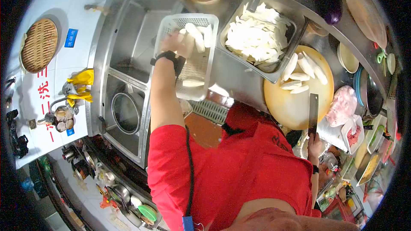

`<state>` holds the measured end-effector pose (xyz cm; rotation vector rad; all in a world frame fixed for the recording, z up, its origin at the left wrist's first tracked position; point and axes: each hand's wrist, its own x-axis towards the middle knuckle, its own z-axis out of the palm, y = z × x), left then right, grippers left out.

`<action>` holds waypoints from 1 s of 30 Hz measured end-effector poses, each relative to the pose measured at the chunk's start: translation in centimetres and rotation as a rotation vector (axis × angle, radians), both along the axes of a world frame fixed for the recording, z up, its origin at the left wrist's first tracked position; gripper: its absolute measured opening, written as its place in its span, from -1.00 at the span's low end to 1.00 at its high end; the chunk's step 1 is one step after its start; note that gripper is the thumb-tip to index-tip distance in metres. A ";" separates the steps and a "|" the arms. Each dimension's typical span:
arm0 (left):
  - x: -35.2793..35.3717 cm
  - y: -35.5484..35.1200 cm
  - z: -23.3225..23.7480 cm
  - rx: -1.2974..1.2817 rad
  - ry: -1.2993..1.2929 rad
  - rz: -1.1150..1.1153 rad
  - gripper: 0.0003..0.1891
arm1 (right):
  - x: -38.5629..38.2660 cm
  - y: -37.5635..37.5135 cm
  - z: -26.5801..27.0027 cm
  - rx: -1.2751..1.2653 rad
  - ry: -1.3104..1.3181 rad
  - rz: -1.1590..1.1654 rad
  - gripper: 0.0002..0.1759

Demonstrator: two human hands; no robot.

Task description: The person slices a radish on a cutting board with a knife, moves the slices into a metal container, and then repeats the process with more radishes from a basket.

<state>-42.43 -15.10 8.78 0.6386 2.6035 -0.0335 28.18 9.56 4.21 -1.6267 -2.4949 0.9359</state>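
Observation:
My left hand (175,45) reaches into a white perforated basket (162,77), beside several peeled white pieces (196,37); it is blurred and I cannot make out its fingers. One more white piece (193,83) lies at the basket's near end. My right hand (315,145) is closed round the handle of a cleaver (313,113), whose blade lies over the near edge of a round cutting board (280,107). Several peeled white pieces (317,69) rest on the board. Between basket and board, a metal tray (270,76) holds a heap of white slices (257,34).
A metal double sink (147,83) is at the left of the basket. Bagged meat (342,105) and a small tray of minced meat (353,134) are right of the board. An eggplant (332,10) lies at the back right. Yellow gloves (81,86) hang by the wall.

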 end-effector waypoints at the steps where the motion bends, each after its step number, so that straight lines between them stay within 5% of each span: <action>1: -0.3 -0.2 -0.9 0.018 0.002 0.012 0.09 | -0.4 -0.1 0.3 0.002 0.002 -0.004 -0.68; 7: -1.9 -1.1 -4.1 0.363 -0.146 0.143 0.06 | -3.2 -1.4 3.6 0.071 -0.148 -0.002 -0.66; 13: -0.7 -1.8 -3.3 0.519 -0.183 0.013 0.00 | -2.0 -0.8 1.6 0.074 0.009 0.020 -0.65; 17: -2.9 -3.2 -7.2 0.589 -0.309 -0.003 -0.01 | -1.9 -0.5 1.2 -0.004 -0.006 -0.003 -0.64; 20: -0.1 -3.0 -4.7 0.559 -0.234 0.033 -0.05 | -2.7 -0.5 2.5 -0.060 0.002 -0.051 -0.63; 22: 0.0 -4.0 -5.3 0.576 0.043 -0.014 -0.08 | -2.2 -0.5 1.9 0.100 -0.021 0.077 -0.62; 24: 1.2 -3.9 -2.4 0.732 -0.276 0.381 -0.19 | -3.7 -1.2 3.9 0.043 -0.002 0.014 -0.70; 26: 6.7 -1.1 6.7 0.846 -0.359 0.322 -0.27 | -2.3 -1.2 2.5 0.087 -0.003 0.082 -0.73; 30: 10.6 1.6 11.0 0.845 -0.127 -0.156 -0.34 | -2.9 -1.4 2.9 0.158 -0.129 0.205 -0.72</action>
